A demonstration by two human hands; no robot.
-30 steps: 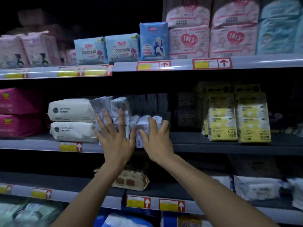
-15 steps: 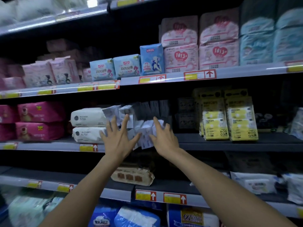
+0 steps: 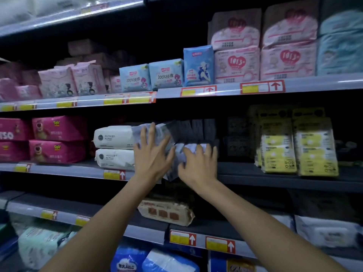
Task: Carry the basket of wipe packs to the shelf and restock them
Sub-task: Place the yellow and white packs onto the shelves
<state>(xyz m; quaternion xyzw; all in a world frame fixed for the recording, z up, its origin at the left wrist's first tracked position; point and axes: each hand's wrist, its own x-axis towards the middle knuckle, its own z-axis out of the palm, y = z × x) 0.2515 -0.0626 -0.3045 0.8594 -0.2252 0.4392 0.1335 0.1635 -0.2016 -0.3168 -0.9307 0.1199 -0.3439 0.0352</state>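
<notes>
Several grey-white wipe packs (image 3: 177,134) stand in a row on the middle shelf (image 3: 275,176), right of two stacked white packs (image 3: 115,145). My left hand (image 3: 150,154) lies flat with spread, straight fingers against the left packs of the row. My right hand (image 3: 197,163) presses the lower front packs, fingers bent over their tops. The rear packs fade into shadow. No basket is in view.
Yellow packs (image 3: 296,148) stand right of a dark gap on the same shelf. Pink bear-print packs (image 3: 57,140) sit far left. The upper shelf (image 3: 216,89) holds blue and pink packs. A brown-patterned pack (image 3: 167,212) lies on the shelf below my wrists.
The view has tilted up and the shelf sits lower in frame. Both hands stay on the grey-white packs; my left hand has slid a little higher against them.
</notes>
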